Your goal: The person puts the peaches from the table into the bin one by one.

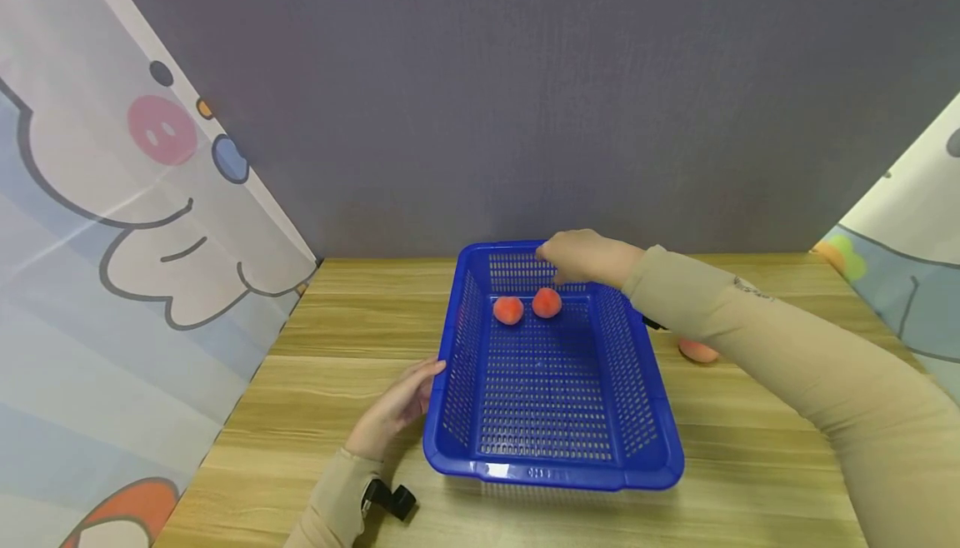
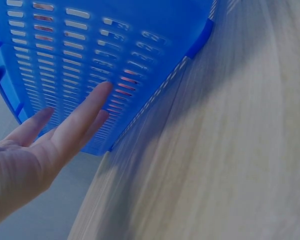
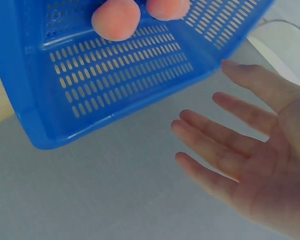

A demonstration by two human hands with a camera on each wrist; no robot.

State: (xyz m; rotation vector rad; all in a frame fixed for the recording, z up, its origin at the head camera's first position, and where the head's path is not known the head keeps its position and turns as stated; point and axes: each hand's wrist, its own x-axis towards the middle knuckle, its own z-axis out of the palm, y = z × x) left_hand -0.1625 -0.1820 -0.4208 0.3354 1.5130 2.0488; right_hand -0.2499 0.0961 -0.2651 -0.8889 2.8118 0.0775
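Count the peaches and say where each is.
3: two peaches in the blue basket; one peach on the table, partly behind the right sleeve, which may hide more.

My head camera looks forward and down from above, far enough back to take in the whole blue basket (image 1: 547,402), the wooden table (image 1: 360,331), my left hand (image 1: 401,402) and my right hand (image 1: 581,256). My left wrist camera sits close outside the basket, low and tilted, facing its slotted side past my fingers. My right wrist camera, also near, looks into one end, sharing the two peaches (image 1: 508,310) with the head view.
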